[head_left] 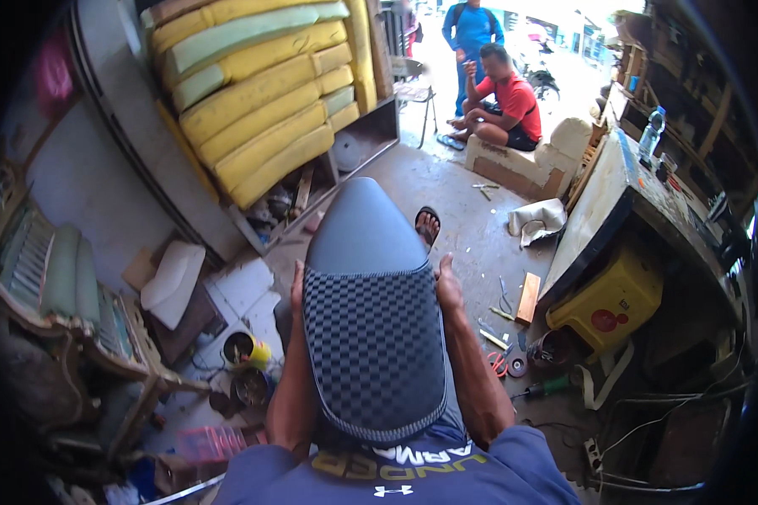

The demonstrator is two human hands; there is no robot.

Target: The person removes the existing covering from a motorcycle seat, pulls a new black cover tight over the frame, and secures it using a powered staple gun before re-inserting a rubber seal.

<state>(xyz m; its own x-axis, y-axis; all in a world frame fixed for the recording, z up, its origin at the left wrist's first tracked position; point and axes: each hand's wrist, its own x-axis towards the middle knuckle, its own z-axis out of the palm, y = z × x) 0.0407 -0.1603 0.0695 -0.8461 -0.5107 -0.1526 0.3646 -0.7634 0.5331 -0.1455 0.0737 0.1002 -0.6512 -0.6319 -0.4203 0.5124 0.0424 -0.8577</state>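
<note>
1. Fingers of left hand (297, 290): against left edge of padded seat (375, 337), mostly hidden; cannot tell how far closed.
2. Right hand (449, 293): at opposite edge, thumb pointing up the frame, other fingers largely out of sight; cannot tell how far closed.
3. Padded seat, described: centre of frame, between both hands; smooth grey nose uppermost, black checked section below, stitched seam between.
4. Yellow foam pads (261, 126): stacked, upper left.
5. Wooden block (527, 298), red-handled scissors (497, 364): on floor (480, 252), right of centre.
6. Clear bottle (651, 135): upper right, upright.

Room between right hand (450, 288) and table (600, 189)
</note>
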